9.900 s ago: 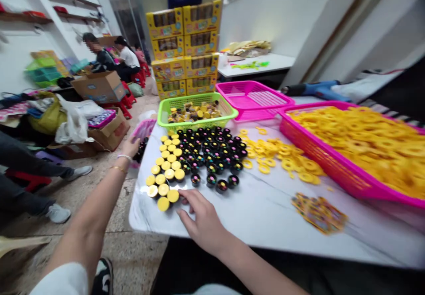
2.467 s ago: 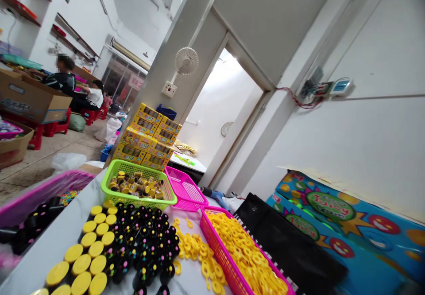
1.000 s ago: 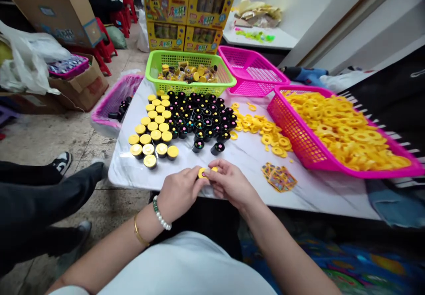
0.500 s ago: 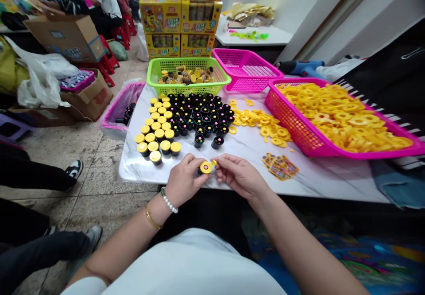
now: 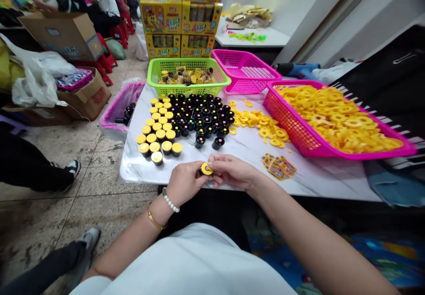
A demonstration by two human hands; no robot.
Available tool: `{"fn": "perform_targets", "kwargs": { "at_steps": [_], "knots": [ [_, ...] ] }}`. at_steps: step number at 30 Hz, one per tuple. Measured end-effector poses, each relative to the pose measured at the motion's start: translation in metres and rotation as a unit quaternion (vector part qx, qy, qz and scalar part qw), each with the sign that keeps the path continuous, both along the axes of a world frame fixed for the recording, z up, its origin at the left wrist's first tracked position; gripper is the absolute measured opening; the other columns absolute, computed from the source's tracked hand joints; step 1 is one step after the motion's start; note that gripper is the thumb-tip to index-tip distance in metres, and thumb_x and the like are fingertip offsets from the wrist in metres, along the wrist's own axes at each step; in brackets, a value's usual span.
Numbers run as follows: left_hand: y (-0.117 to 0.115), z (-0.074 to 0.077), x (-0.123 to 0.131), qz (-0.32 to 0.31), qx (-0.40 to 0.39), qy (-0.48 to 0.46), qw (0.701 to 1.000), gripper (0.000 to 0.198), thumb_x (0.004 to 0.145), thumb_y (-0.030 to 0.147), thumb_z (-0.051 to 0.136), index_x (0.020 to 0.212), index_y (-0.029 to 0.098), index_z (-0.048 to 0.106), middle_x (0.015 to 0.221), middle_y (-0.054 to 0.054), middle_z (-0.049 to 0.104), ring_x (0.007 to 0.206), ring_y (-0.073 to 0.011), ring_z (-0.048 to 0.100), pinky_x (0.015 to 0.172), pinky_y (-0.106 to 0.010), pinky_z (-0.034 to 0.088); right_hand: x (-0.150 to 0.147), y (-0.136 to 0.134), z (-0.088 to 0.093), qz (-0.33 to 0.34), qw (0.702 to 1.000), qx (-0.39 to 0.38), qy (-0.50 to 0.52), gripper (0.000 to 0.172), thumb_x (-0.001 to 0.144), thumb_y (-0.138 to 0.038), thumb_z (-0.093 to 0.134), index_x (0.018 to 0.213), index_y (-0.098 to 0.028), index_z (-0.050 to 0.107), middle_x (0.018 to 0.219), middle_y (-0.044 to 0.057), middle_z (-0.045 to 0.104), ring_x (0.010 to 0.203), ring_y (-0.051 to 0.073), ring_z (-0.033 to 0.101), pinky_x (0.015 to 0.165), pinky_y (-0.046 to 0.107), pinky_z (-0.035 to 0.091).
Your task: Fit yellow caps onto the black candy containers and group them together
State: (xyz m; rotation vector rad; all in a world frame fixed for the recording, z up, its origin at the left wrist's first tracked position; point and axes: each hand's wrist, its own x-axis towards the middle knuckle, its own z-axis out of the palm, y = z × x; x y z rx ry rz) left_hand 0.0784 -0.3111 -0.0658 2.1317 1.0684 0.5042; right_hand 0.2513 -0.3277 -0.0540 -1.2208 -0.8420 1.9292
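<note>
Small round black cup with a flat yellow disc-shaped top and a pink dot at its centre (image 5: 206, 169) is what I see being worked on, up at the near edge of the white marbled worktop (image 5: 318, 177). The person's left hand (image 5: 184, 180) is clamped on it, fingers and thumb curled about its left side. The right hand (image 5: 234, 171) meets it from the other side, its fingertips touching the right rim of the yellow top; from where I stand I cannot tell whether they pinch anything there. A bracelet of pearly white and green beads (image 5: 171, 200) circles the left wrist, with a thin gold bangle (image 5: 153, 217) further up the forearm.

Just beyond the hands, two open black cups with coloured bits inside (image 5: 218, 142) stand a little apart from a dense cluster of open black cups (image 5: 199, 115). Left of that cluster stand rows of yellow-topped black cups (image 5: 160, 134); to its right lies a scatter of flat yellow plastic rings (image 5: 257, 121). A loose pile of small printed cards (image 5: 279, 165) rests to the right of the hands. Further right sits a magenta perforated plastic basket (image 5: 288, 126), heaped with more yellow rings. Behind the cups stands a lime-green perforated plastic basket (image 5: 153, 76) holding small yellow-and-brown pieces.
</note>
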Motion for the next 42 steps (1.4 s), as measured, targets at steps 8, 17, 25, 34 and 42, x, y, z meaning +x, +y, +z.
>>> {"fn": "perform_targets", "kwargs": {
  "at_steps": [8, 17, 25, 34, 42],
  "knots": [
    [0.000, -0.001, 0.004, 0.021, 0.012, 0.029, 0.999, 0.020, 0.084, 0.032, 0.068, 0.101, 0.022, 0.072, 0.074, 0.000, 0.071, 0.066, -0.0148, 0.061, 0.062, -0.023, 0.038, -0.005, -0.005, -0.002, -0.016, 0.983, 0.095, -0.156, 0.034, 0.075, -0.041, 0.073, 0.080, -0.022, 0.045, 0.046, -0.013, 0.047, 0.035, 0.007, 0.046, 0.037, 0.019, 0.047],
    [-0.023, -0.009, -0.022, 0.088, 0.044, -0.059, 0.993, 0.037, 0.084, 0.015, 0.062, 0.121, 0.015, 0.059, 0.086, -0.004, 0.069, 0.073, -0.0146, 0.062, 0.071, -0.026, 0.050, -0.027, -0.033, -0.010, -0.093, 0.906, 0.239, -0.338, 0.027, 0.074, -0.031, 0.074, 0.095, -0.022, 0.060, 0.061, -0.006, 0.053, 0.052, 0.009, 0.049, 0.047, 0.021, 0.040],
    [-0.039, -0.010, -0.063, 0.202, -0.053, -0.156, 0.966, 0.019, 0.089, 0.029, 0.058, 0.105, 0.017, 0.059, 0.083, -0.002, 0.070, 0.067, -0.0118, 0.066, 0.062, -0.022, 0.054, -0.083, 0.001, -0.011, -0.124, 0.956, 0.181, -0.196, 0.041, 0.070, -0.026, 0.071, 0.101, -0.025, 0.045, 0.068, -0.007, 0.063, 0.051, 0.014, 0.062, 0.045, 0.025, 0.050],
    [-0.035, -0.010, -0.070, 0.243, -0.103, -0.164, 0.951, 0.037, 0.089, 0.039, 0.059, 0.118, 0.015, 0.062, 0.064, 0.000, 0.068, 0.054, -0.0134, 0.063, 0.055, -0.024, 0.054, -0.002, -0.025, -0.016, -0.229, 0.906, 0.199, -0.294, 0.027, 0.077, -0.044, 0.070, 0.084, -0.020, 0.059, 0.065, 0.002, 0.064, 0.056, 0.016, 0.064, 0.046, 0.025, 0.050],
    [-0.034, -0.012, -0.038, 0.064, 0.027, -0.098, 0.993, 0.016, 0.091, 0.031, 0.057, 0.100, 0.022, 0.068, 0.076, 0.000, 0.071, 0.057, -0.0102, 0.062, 0.057, -0.020, 0.051, 0.110, 0.001, 0.010, -0.250, 0.695, 0.276, -0.615, 0.019, 0.083, -0.038, 0.058, 0.080, -0.021, 0.067, 0.074, 0.005, 0.070, 0.066, 0.020, 0.065, 0.066, 0.033, 0.048]
  ]
}}
